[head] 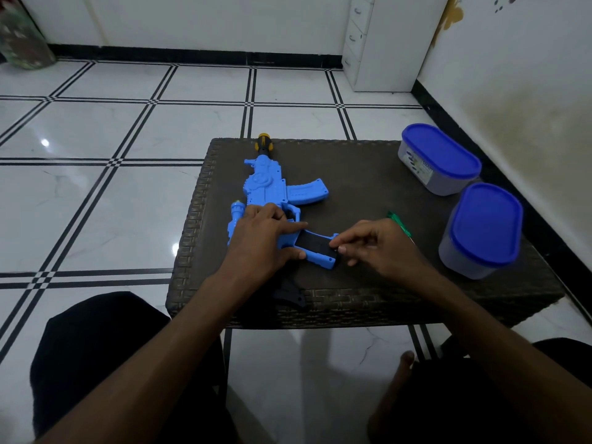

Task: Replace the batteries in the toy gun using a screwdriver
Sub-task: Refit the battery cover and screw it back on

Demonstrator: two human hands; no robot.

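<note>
Item 1: toy gun, blue plastic, lying flat on the dark woven surface, left of centre, barrel end pointing away from me, curved magazine sticking out to the right. The grip end lies nearest me, with a black panel showing along it.

Item 2: my left hand, resting on the gun's body just behind the trigger guard, forefinger stretched straight across toward the black panel, thumb laid against the grip's lower edge; it presses rather than grips.

Item 3: my right hand, fingers curled, thumb and fingertips pinching the far end of the grip where the black panel ends.

Item 4: screwdriver handle, yellow and black, at the far edge of the surface, just beyond the gun's muzzle.

Item 5: a green object, partly hidden behind my right hand; I cannot tell what it is.

Item 6: a small black piece at the near edge of the surface, below my left wrist.

Items 7 and 8: 2 clear containers with blue lids, 1 far right, 1 nearer me, standing close together.
</note>
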